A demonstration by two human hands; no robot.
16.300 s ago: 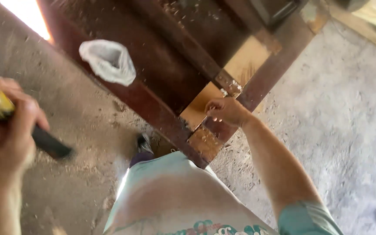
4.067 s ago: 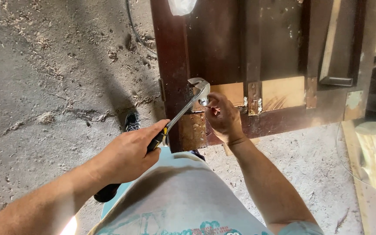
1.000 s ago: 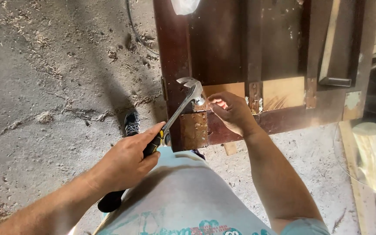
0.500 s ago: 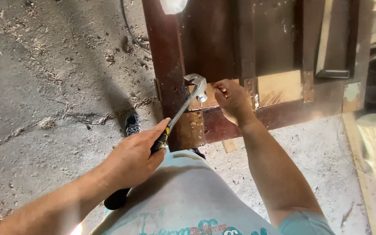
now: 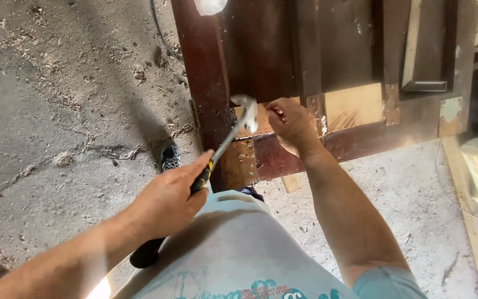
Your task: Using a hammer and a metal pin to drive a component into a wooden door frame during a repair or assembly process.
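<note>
Hammer (image 5: 233,130), one, clenched in left hand (image 5: 167,202); right hand (image 5: 291,124) pinched at door frame (image 5: 206,83), contents unclear.

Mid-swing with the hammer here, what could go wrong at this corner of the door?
1. The hammer head is blurred right beside the right hand, whose fingers pinch at the light panel; a slightly off blow may hit them.
2. The left hand grips the handle partway up, not at its end, so aim may wander.
3. A shoe stands below the door corner; a dropped hammer could land on it.
</note>
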